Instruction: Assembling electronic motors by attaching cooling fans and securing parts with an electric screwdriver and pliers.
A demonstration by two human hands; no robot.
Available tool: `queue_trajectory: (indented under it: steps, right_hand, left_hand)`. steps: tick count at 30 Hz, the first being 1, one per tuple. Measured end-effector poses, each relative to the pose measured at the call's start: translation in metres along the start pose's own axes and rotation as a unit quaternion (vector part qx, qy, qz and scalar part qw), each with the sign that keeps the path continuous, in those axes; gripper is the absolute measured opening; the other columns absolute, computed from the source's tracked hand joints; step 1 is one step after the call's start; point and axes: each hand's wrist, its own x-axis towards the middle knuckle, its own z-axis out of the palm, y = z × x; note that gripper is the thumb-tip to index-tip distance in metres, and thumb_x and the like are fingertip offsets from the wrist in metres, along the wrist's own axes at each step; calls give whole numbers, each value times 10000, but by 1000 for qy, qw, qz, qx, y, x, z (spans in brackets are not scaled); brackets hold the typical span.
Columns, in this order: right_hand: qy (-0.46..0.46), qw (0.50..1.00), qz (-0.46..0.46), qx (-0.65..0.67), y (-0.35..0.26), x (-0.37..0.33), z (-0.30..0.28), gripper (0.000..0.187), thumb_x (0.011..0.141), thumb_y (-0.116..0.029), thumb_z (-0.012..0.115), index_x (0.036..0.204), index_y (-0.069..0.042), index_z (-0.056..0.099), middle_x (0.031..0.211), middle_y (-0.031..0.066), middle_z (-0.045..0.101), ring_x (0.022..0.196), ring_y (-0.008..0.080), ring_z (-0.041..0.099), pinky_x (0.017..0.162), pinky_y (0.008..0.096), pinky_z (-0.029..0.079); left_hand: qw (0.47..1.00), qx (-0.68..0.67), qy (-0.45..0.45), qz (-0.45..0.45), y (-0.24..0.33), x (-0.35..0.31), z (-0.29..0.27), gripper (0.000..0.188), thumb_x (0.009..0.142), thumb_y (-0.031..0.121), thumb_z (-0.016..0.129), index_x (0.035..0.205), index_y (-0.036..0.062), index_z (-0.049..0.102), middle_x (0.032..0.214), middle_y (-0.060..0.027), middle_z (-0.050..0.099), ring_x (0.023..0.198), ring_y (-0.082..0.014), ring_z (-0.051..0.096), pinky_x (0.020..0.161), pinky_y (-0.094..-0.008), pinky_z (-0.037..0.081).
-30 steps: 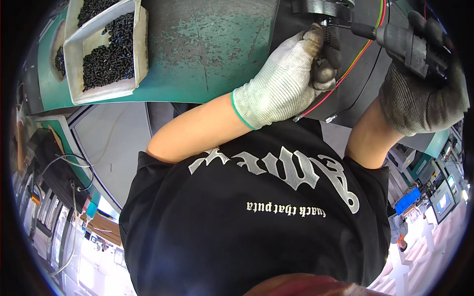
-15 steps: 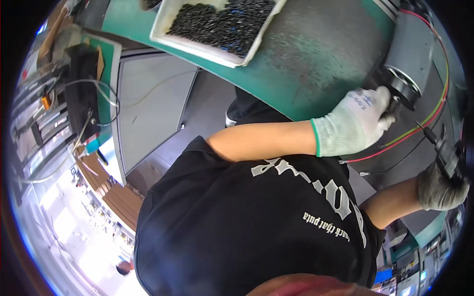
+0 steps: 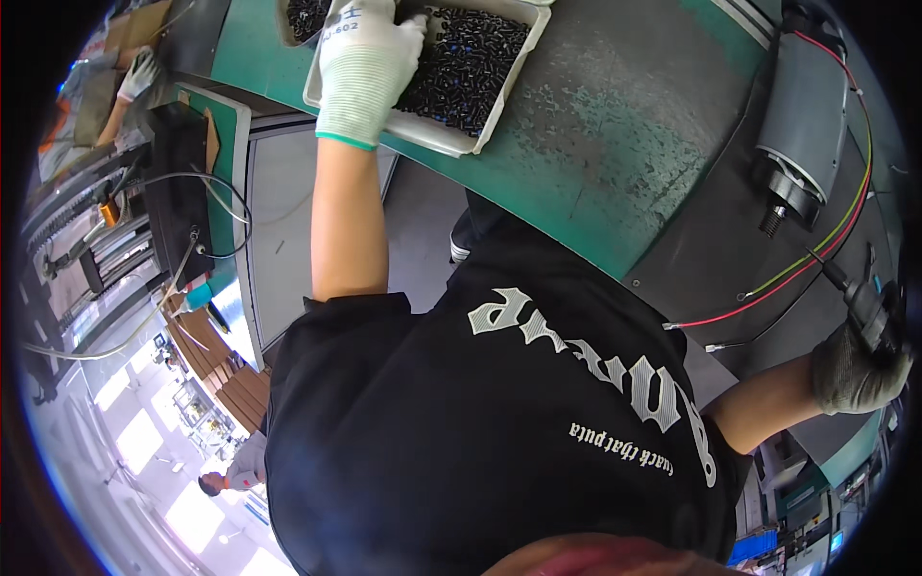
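My left hand, in a white knitted glove with a green cuff edge, reaches over a white tray of small black screws. Its thumb stands off to the side; the other fingers run out at the picture's top edge, so their grip is hidden. At the far right my right hand, in a grey glove, is wrapped around a dark electric screwdriver. The driver's thin bit points up and left toward a grey cylindrical motor, whose ridged metal shaft sticks out of its near end.
Red, yellow-green and black wires trail from the motor across the dark surface. The worn green bench spans the middle. A second small container of dark parts sits beside the tray. At left, another person's gloved hand shows near machinery.
My left hand has left the motor's shaft and swung left and away to the screw tray. The right hand still holds the screwdriver in nearly the same place.
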Motion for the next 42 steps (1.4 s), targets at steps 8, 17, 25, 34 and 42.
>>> queue_trajectory:
  steps: [8, 17, 25, 34, 42]
  right_hand:
    - [131, 983, -45, -117, 11, -2, 54, 325, 888, -185, 623, 1173, -32, 600, 1039, 152, 680, 864, 261, 683, 726, 359, 589]
    - [-3, 998, -39, -40, 1, -6, 19, 363, 893, -170, 618, 1223, -36, 550, 1043, 133, 665, 912, 243, 669, 721, 345, 589]
    - [138, 985, 1, -105, -19, 4, -62, 450, 871, -186, 575, 1207, 105, 502, 1141, 275, 578, 1035, 381, 601, 839, 494, 542]
    - [81, 994, 65, -11, -35, -8, -60, 550, 839, -161, 550, 1245, 193, 444, 1268, 355, 489, 1134, 463, 530, 910, 562, 499]
    - [-68, 991, -45, -102, -35, -3, -11, 320, 904, -170, 614, 1191, -45, 548, 1000, 92, 655, 929, 217, 641, 712, 323, 562]
  left_hand:
    - [998, -50, -29, -37, 10, 0, -2, 293, 772, 140, 686, 999, -39, 638, 956, -252, 660, 921, -399, 641, 813, -440, 510]
    - [1000, -22, -1, 21, -10, -5, 18, 212, 817, 142, 670, 983, 13, 644, 933, -196, 635, 808, -334, 587, 719, -417, 477]
    - [1000, -26, -1, 8, 4, -9, 3, 291, 808, 131, 660, 1046, -32, 620, 955, -265, 646, 912, -420, 629, 811, -472, 498]
    - [946, -309, -54, -78, 34, -16, -47, 163, 894, 72, 612, 1007, -14, 533, 841, -131, 606, 607, -188, 586, 607, -286, 485]
    - [241, -877, -368, -193, 158, -81, 5, 340, 895, 214, 688, 1157, 33, 567, 904, -45, 596, 587, -92, 478, 592, -274, 432]
